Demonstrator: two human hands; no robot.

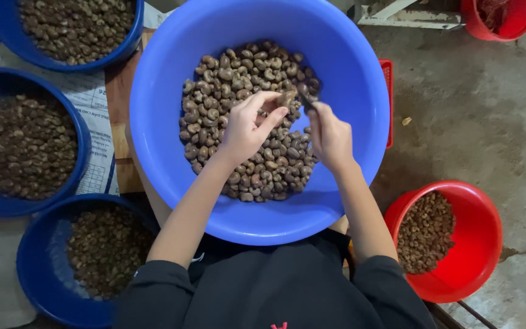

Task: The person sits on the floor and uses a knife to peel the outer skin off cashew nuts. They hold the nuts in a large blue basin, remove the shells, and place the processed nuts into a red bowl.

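A brown, curved nut is pinched by the left hand above the light-blue basin; a dark tool is gripped by the right hand; beside the basin, stained concrete floor is seen.

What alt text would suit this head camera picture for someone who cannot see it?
Seen from above, a left hand pinches one brown nut while the right hand works a small dark tool against it, over a big blue basin of nuts. Smaller blue and red basins of nuts stand around.

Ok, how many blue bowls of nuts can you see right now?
4. The big blue bowl sits in the middle under both hands; three darker ones line the left side: top left, middle left and bottom left. More may lie outside the frame.
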